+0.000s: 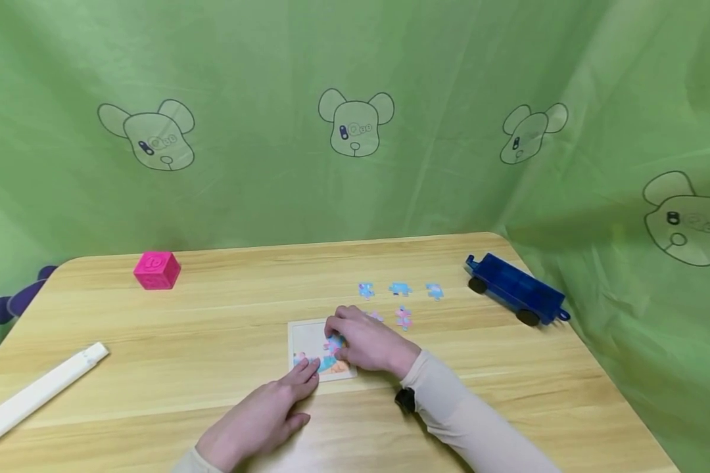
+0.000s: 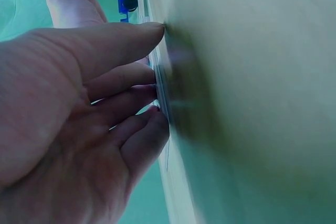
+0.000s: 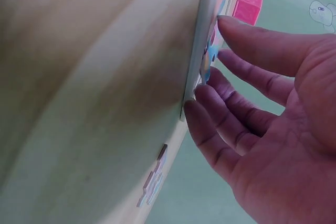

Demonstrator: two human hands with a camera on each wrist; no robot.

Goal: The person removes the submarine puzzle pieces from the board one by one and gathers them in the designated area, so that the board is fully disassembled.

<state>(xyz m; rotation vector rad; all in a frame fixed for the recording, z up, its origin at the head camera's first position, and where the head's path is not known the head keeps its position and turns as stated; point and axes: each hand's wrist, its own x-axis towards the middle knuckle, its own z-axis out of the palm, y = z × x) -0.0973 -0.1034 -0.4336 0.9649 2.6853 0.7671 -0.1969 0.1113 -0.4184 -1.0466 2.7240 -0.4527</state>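
A small jigsaw puzzle board (image 1: 307, 337) with a pale frame lies on the table, coloured pieces (image 1: 327, 365) filling its lower edge. Over its right side my right hand (image 1: 363, 340) pinches a pink and blue puzzle piece (image 1: 334, 344) between thumb and fingers. In the right wrist view, the curled fingertips (image 3: 202, 93) are right at the board's edge. My left hand (image 1: 266, 410) rests its fairly straight fingers on the lower left of the board, the thumb apart on the table side. The left wrist view shows its fingertips (image 2: 157, 121) against the board's edge.
Several loose puzzle pieces (image 1: 400, 288) lie behind and right of the board, one pink piece (image 1: 403, 318) near my right wrist. A blue toy wagon (image 1: 515, 286) stands at the right edge, a pink block (image 1: 156, 270) at back left, a white bar (image 1: 41, 394) at left.
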